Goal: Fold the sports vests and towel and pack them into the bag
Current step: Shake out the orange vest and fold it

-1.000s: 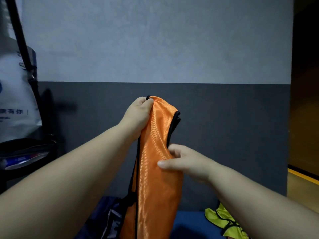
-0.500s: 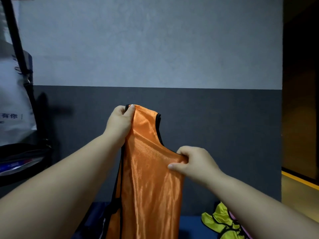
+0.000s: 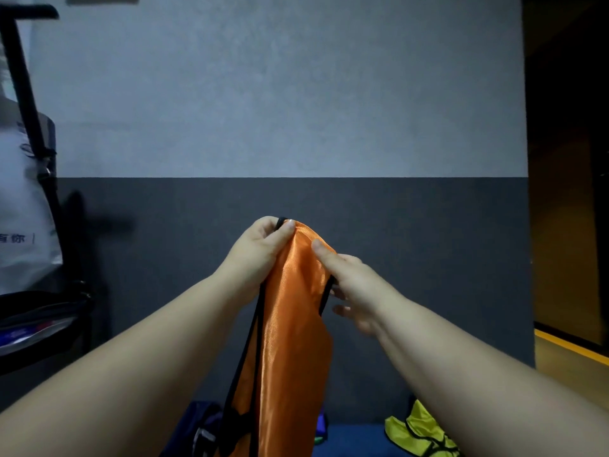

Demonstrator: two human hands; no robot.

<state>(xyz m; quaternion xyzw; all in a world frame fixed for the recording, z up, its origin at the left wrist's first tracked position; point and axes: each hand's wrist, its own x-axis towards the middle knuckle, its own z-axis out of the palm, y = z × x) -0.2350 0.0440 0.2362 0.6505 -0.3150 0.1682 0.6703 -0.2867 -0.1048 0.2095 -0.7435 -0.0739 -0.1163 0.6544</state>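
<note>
Your shiny orange sports vest with black trim (image 3: 290, 341) hangs with its long axis vertical, folded top pointing up. Your left hand (image 3: 260, 249) pinches that top from the left. Your right hand (image 3: 356, 285), just below, pinches the right edge, thumb in front.

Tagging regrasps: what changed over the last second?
The right hand let go of the side edge of the orange vest and slid up; it now pinches the fabric near the top, close beside the left hand. Unchanged: the left hand grips the vest's top, the vest hangs down, and the yellow vest lies at lower right.
</note>
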